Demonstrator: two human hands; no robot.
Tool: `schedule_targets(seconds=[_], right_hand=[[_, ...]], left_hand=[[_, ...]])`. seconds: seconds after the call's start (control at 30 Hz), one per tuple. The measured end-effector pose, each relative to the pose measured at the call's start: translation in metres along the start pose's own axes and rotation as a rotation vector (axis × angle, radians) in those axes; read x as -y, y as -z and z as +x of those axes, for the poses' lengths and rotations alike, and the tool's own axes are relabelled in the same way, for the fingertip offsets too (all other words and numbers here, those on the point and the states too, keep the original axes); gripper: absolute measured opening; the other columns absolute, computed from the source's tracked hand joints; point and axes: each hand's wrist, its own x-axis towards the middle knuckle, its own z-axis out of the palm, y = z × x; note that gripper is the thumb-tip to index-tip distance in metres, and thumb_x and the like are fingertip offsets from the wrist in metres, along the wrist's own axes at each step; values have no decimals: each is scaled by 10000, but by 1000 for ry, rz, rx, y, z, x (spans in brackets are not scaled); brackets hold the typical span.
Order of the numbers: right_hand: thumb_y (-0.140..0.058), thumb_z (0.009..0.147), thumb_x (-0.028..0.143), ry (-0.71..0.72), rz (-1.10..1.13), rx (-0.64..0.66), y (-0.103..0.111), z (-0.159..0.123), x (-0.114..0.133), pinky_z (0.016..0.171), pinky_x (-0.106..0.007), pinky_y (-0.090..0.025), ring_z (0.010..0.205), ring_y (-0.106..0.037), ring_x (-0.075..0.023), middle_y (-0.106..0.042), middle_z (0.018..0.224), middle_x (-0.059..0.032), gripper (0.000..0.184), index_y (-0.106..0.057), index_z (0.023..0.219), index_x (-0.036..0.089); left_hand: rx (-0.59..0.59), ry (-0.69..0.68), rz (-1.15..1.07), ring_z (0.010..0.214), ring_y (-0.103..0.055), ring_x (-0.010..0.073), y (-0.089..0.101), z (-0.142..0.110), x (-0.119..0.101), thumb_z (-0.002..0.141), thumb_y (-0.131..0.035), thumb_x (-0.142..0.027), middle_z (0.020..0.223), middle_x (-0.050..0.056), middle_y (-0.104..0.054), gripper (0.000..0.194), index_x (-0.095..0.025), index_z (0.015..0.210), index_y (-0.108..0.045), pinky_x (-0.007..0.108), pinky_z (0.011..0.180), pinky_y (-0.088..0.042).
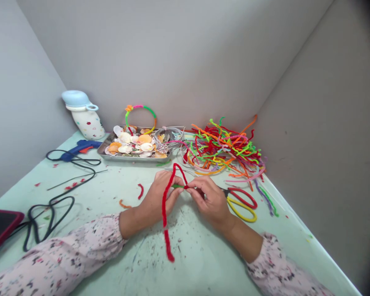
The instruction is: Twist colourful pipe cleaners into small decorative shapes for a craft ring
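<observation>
Left hand and right hand meet over the table, fingertips pinching the red pipe cleaner where it joins a bit of green; its long end arches up and drops past the left hand. Scissors lie just beside the right hand. Farther out, there's the tray of shells, and the tangled pipe-cleaner pile to its right.

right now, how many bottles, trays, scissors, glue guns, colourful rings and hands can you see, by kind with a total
Bottles: 1
Trays: 1
Scissors: 1
Glue guns: 1
Colourful rings: 1
Hands: 2 (left hand, right hand)
Total: 7
</observation>
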Motion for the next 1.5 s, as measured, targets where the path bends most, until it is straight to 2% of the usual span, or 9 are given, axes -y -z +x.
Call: schedule_targets(seconds=[0.2,0.5,0.73,1.13,1.23,1.4,1.5], right_hand=[[-523,901,179,-21,-17,36,0,0,1,752,-306,-502,857,-596,-175,-612,900,-55,102,-582,975,220],[-476,915,186,-56,1,119,-1,0,-1,772,-311,-483,890,-570,-187,-576,920,-65,85,-545,958,210],[-483,913,175,-27,56,76,-3,-1,-2,816,-309,-491,942,-586,-184,-607,984,-75,142,-559,1028,207],[-468,918,174,-76,57,141,-1,0,2,764,-290,-459,848,-571,-170,-594,887,-60,100,-567,924,186],[-488,910,186,-111,97,140,1,1,4,754,-285,-455,837,-574,-166,-603,882,-53,93,-581,912,187],[-501,909,237,-241,181,134,1,2,7,648,-260,-448,748,-564,-143,-604,934,-49,117,-609,935,198],[-485,918,257,-301,195,149,1,3,8,654,-262,-445,756,-557,-146,-593,920,-47,141,-610,892,196]], left_hand=[[22,-62,49,848,-502,199,1,1,1,911,-454,-219,861,40,-600,93,-195,908,-543,374,820,-375],[56,-103,120,863,-488,198,0,0,4,906,-448,-175,869,48,-585,92,-182,922,-538,388,863,-344],[58,-100,116,873,-494,196,0,0,4,915,-446,-185,883,47,-587,91,-183,926,-536,380,860,-339],[87,-129,172,858,-485,190,-1,1,5,897,-426,-125,867,43,-574,116,-178,920,-527,394,882,-329],[87,-133,172,858,-487,191,0,1,4,901,-426,-134,860,42,-575,113,-181,916,-528,397,887,-331],[66,-126,168,869,-489,192,1,2,3,909,-437,-157,874,43,-584,93,-183,927,-525,392,877,-337],[63,-131,167,870,-489,189,1,2,4,906,-445,-153,882,42,-585,87,-182,926,-525,390,877,-335]])
